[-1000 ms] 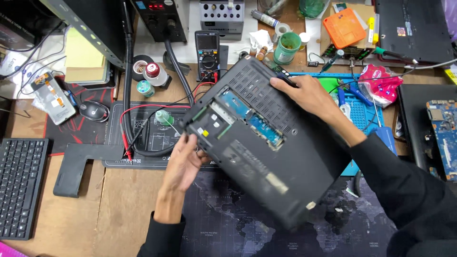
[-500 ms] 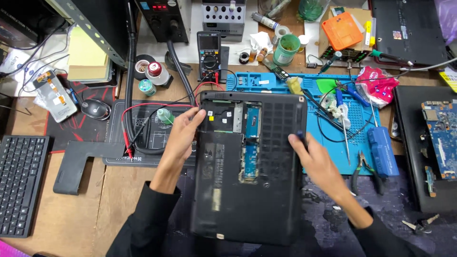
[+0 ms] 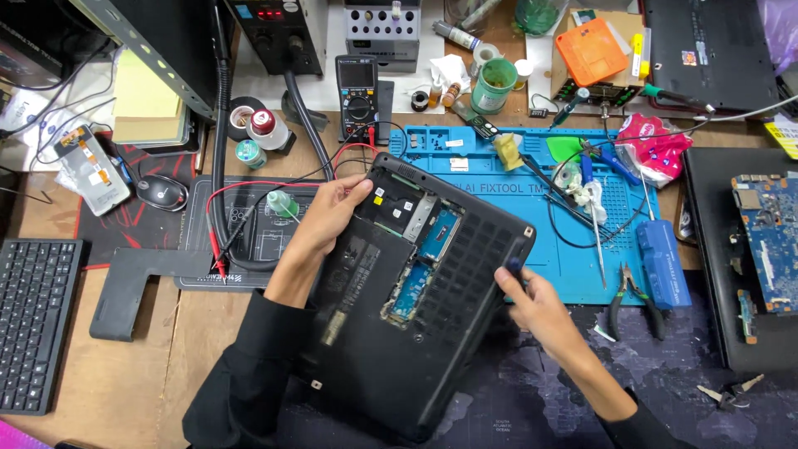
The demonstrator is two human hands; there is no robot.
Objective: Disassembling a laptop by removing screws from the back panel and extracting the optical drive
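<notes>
An upturned black laptop (image 3: 416, 291) is seen lying tilted across the wooden bench (image 3: 150, 366), its far corner overlapping the blue repair mat (image 3: 573, 249) and its near end resting on a dark desk mat (image 3: 665, 399). A service panel is off; circuit boards and a metal bracket are exposed in the opening. The left hand (image 3: 328, 214) is laid on the far left corner of the case, fingers together and curled over the edge, pressing rather than gripping. The right hand (image 3: 532, 303) is set at the right edge beside the vent grille, fingers closed around a small dark-tipped tool, probably a screwdriver; the tool's type cannot be told for certain. The case is judged rigid and moderately heavy, with a smooth plastic shell that may slide on the bench. The exposed boards are judged fragile and are best not touched. Hold is best taken at the outer edges and corners, away from the open bay. Pliers (image 3: 632, 299) and a multimeter (image 3: 359, 96) are noted nearby, untouched.
</notes>
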